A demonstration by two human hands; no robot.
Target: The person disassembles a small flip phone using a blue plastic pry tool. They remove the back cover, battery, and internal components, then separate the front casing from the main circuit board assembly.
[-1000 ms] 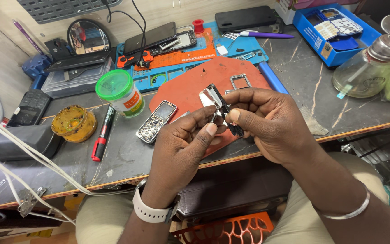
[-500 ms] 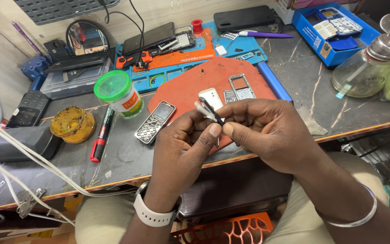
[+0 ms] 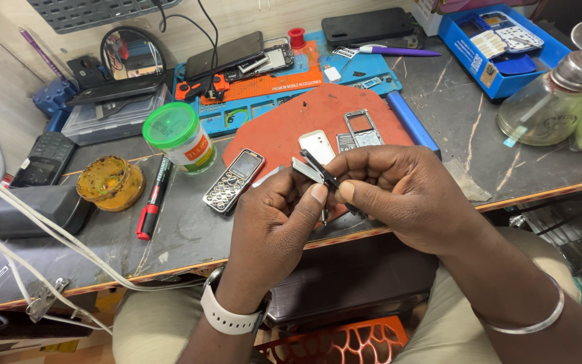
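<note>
Your workbench [image 3: 190, 232] carries an orange mat [image 3: 274, 135] where a white phone cover [image 3: 317, 145] and a bare keypad frame [image 3: 362, 128] lie. Over its near edge your left hand [image 3: 274, 226] and right hand [image 3: 405, 195] pinch a small phone part [image 3: 312, 168] between thumbs and fingertips. It looks light, thin and easily bent, so grip its edges.

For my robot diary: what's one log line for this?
left hand: pinching small phone part | right hand: pinching it too | keypad phone: on bench
</note>
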